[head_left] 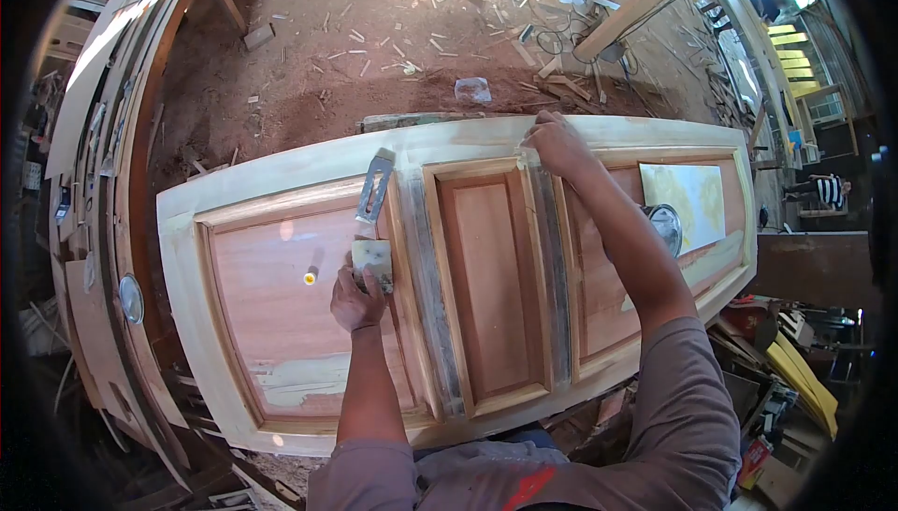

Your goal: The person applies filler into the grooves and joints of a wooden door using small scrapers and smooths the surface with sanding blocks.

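Note:
A wooden panelled door (pixel 488 277) lies flat in front of me, with pale smears on its frame and panels. My left hand (pixel 358 298) is closed on a small pale block (pixel 372 258) over the left panel. Just above that block lies a grey metal tool (pixel 376 185). A small yellow-tipped tube (pixel 311 276) is on the left panel. My right hand (pixel 557 144) is at the door's far edge with its fingers pressed together; what it holds, if anything, is hidden. Near my right forearm stand a round tin (pixel 665 227) and a stained white sheet (pixel 690 200).
Long planks (pixel 131 165) run along the left, with a round lid (pixel 132 299) on them. Wood scraps lie on the dirt floor (pixel 318 52), and a plastic piece (pixel 473 90) is beyond the door. A person (pixel 828 192) in stripes is far right.

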### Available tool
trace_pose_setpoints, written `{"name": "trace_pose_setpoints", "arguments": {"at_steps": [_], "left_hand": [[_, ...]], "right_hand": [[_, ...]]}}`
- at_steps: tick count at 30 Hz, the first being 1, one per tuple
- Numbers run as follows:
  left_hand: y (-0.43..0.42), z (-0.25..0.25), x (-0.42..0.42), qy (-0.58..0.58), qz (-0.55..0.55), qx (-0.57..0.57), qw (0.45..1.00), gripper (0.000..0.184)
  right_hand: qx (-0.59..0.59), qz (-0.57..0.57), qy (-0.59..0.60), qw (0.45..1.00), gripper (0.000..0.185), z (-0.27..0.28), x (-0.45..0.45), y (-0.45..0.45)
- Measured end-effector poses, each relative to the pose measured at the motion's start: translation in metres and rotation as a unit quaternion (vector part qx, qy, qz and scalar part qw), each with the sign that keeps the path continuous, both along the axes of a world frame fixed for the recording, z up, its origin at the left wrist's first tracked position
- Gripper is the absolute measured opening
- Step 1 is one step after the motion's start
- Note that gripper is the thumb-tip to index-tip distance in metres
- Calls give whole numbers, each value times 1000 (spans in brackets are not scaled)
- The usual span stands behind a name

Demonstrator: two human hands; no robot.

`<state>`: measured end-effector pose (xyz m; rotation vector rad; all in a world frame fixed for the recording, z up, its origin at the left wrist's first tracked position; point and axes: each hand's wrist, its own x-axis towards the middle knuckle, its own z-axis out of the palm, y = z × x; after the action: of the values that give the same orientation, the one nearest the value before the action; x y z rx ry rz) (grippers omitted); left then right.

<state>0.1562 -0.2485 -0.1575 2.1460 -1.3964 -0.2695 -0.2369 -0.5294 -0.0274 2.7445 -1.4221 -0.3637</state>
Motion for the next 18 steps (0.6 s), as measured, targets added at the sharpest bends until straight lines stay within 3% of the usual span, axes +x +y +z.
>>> {"name": "trace_pose_setpoints", "arguments": {"at_steps": [8,11,14,18], "left_hand": [[1,-3,2,-17,-9,-14,1000,33],[1,-7,3,-21,-10,-1,1000,32],[0,0,1,-16,-2,14,1000,33],[1,-4,3,-25,-6,3,1000,34]], "right_hand": [[11,23,101,995,13,-14,-16,5],[-27,13,30,999,11,-4,-14,5],[-48,72,-32,996,18,-9,-6,9],[-15,30,55,998,17,-24,-12,10]]}}
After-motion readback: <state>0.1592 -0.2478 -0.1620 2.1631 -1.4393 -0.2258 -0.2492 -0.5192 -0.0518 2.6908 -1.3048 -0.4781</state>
